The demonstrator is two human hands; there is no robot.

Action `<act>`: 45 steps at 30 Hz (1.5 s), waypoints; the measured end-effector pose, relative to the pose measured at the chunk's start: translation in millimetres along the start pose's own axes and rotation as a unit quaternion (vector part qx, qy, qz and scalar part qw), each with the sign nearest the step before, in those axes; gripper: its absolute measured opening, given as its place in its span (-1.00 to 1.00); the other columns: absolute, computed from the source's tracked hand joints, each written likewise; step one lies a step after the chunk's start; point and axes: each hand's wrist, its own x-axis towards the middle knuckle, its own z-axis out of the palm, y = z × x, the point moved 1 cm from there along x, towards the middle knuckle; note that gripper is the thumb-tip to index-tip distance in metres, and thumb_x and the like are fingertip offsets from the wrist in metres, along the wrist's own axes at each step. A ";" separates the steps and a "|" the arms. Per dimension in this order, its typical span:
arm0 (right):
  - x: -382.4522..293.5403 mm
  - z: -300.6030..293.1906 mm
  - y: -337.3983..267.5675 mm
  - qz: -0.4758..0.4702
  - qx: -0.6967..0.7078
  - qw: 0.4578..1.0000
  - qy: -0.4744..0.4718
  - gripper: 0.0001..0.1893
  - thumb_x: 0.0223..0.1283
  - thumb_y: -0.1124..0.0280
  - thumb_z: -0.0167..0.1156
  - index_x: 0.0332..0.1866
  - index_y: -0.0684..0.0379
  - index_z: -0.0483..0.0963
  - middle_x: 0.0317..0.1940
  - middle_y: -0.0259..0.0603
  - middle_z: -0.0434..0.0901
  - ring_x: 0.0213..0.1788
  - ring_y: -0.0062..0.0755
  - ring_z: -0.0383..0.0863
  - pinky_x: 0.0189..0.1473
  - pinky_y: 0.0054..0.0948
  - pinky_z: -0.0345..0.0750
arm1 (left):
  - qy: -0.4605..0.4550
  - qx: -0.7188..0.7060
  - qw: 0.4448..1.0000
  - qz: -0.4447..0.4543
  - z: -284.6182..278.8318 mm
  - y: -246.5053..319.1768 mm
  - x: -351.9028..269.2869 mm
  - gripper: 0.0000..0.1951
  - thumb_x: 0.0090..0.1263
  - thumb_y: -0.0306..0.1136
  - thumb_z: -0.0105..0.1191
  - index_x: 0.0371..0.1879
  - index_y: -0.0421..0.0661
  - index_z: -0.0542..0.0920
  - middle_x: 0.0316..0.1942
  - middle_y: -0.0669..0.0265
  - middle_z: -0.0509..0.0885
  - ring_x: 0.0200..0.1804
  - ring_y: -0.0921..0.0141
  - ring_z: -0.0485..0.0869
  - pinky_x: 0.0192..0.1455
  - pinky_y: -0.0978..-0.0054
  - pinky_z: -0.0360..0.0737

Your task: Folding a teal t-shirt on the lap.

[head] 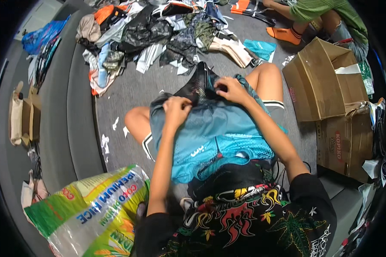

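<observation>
A teal-and-grey sports jersey lies across my lap, its collar towards me and its darker end away from me. My left hand pinches the grey cloth near the jersey's far left edge. On the far right side, my right hand has curled fingers on the same garment, slightly blurred. Between the two hands the black mesh cloth rises to a point; whether it belongs to the jersey is hard to tell. White lettering marks the teal part.
A heap of clothes spreads over the floor ahead. Cardboard boxes stand at right, near a co-worker's orange sock. A plastic rice sack lies at lower left, beside a grey cushioned seat. White scraps dot the floor.
</observation>
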 end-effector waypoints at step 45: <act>0.1 56.7 -3.1 0.200 0.018 0.963 -0.178 -0.83 -0.14 0.41 0.32 -0.43 0.21 0.53 -0.48 -0.14 0.60 -0.36 -0.21 0.61 -0.25 -0.28 0.51 | -0.266 0.035 0.954 -0.131 51.8 -42.3 33.6 -0.65 0.01 -0.21 0.32 -0.22 -0.05 0.62 -0.23 0.24 0.64 -0.10 0.21 0.59 0.05 0.12 0.34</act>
